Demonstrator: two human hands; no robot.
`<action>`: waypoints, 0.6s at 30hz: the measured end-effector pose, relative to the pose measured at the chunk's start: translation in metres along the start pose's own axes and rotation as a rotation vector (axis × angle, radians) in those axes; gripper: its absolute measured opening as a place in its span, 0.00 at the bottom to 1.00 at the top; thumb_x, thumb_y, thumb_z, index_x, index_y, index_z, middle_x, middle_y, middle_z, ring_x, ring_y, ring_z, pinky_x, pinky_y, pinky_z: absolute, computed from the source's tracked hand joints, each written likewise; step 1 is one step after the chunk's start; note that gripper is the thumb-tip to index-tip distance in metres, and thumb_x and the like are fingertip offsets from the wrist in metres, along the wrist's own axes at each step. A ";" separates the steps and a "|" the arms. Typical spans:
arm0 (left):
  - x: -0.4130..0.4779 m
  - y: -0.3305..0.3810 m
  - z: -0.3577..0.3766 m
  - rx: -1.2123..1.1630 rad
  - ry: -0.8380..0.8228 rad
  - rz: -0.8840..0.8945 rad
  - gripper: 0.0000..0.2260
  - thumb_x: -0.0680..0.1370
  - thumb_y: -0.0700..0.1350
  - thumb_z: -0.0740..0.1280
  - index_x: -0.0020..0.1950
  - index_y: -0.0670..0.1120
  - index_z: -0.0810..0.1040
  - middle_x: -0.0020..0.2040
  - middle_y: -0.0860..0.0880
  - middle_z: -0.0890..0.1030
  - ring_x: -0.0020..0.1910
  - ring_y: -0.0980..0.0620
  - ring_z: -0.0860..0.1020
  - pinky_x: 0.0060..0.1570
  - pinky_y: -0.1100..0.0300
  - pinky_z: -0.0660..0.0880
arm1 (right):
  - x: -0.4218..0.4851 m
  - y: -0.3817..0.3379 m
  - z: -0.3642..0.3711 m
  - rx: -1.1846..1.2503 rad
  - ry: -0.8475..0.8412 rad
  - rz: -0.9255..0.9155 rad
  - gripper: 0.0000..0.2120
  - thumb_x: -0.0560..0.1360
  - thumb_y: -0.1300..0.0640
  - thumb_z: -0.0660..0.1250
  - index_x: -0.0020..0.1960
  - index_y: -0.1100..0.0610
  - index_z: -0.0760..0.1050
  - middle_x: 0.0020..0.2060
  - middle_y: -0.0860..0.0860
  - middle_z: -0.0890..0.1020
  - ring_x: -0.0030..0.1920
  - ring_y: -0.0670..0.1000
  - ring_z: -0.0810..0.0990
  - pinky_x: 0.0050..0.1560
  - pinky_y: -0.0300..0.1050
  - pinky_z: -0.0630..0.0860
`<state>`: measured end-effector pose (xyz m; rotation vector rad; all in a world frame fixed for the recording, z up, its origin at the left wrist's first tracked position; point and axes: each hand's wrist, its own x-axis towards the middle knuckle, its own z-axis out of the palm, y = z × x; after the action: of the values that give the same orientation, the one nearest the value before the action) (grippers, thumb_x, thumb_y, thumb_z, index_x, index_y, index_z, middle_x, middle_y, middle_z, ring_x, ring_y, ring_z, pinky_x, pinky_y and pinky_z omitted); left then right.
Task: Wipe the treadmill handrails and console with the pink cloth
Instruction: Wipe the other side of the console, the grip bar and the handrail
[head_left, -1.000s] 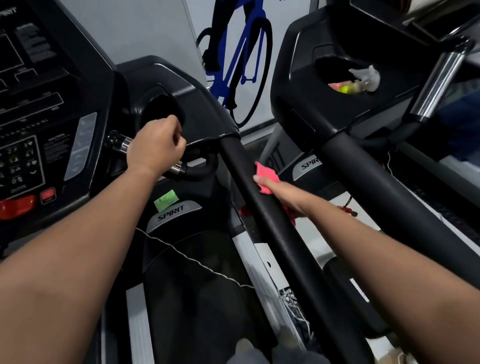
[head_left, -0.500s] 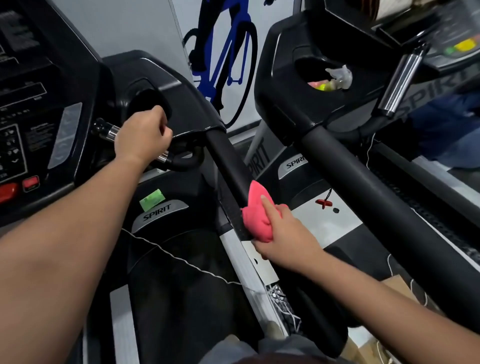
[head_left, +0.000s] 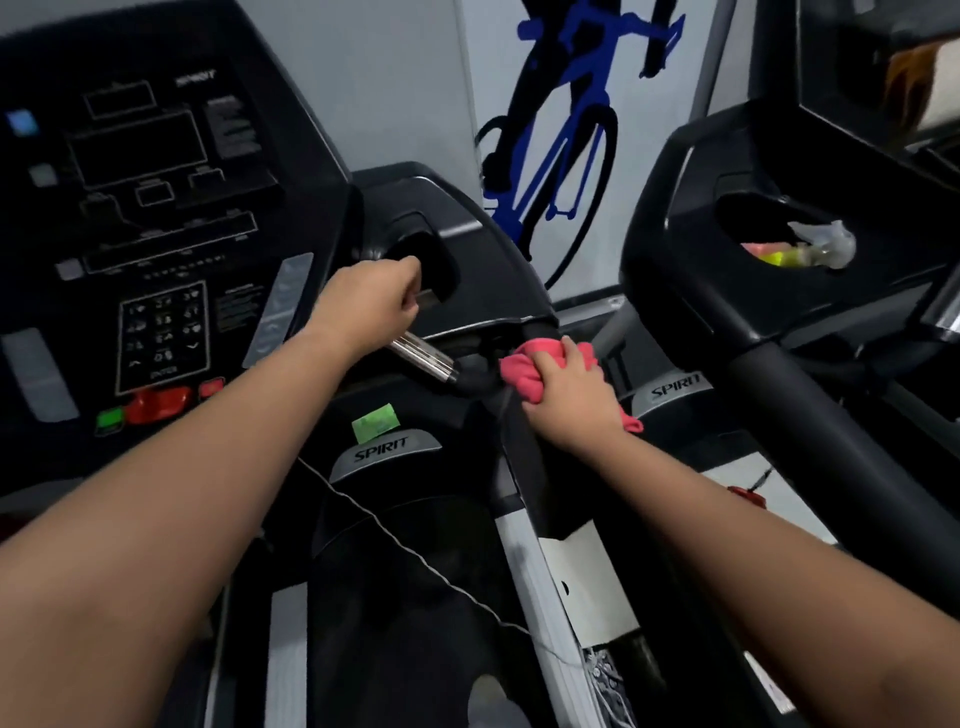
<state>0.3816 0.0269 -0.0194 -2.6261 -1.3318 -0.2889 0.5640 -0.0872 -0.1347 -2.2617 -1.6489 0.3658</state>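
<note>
Pink cloth (head_left: 535, 366), one, bunched on top of black handrail (head_left: 524, 457) under gripping right hand (head_left: 574, 400); left hand (head_left: 363, 306) curled around chrome grip (head_left: 423, 358), probably; two treadmills.

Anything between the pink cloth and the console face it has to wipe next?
Yes, the left hand. It grips the chrome pulse bar, and hand and forearm lie across the way from the pink cloth, bunched under the right hand at the top of the right handrail, to the console.
</note>
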 end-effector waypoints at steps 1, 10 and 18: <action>0.002 -0.009 -0.004 0.013 0.042 -0.020 0.05 0.75 0.43 0.63 0.50 0.46 0.75 0.45 0.45 0.81 0.47 0.40 0.78 0.42 0.53 0.69 | 0.011 -0.001 0.001 0.051 0.001 0.010 0.27 0.73 0.47 0.64 0.70 0.45 0.61 0.74 0.56 0.56 0.67 0.65 0.64 0.62 0.58 0.67; 0.011 -0.042 0.001 -0.600 0.160 -0.353 0.04 0.76 0.42 0.63 0.45 0.50 0.75 0.38 0.55 0.78 0.36 0.56 0.75 0.38 0.62 0.69 | 0.016 -0.079 -0.002 0.517 0.162 -0.306 0.29 0.71 0.42 0.66 0.66 0.57 0.71 0.64 0.53 0.71 0.64 0.54 0.69 0.67 0.48 0.65; 0.027 -0.053 0.015 -1.639 -0.024 -0.677 0.09 0.79 0.35 0.59 0.40 0.43 0.73 0.30 0.48 0.80 0.29 0.55 0.78 0.34 0.65 0.75 | 0.037 -0.183 0.000 0.209 0.297 -0.394 0.37 0.65 0.42 0.70 0.68 0.59 0.65 0.55 0.58 0.74 0.52 0.60 0.74 0.53 0.54 0.72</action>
<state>0.3558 0.0818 -0.0231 -2.7619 -2.6709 -2.2463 0.4156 0.0003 -0.0624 -1.6959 -1.7499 0.0928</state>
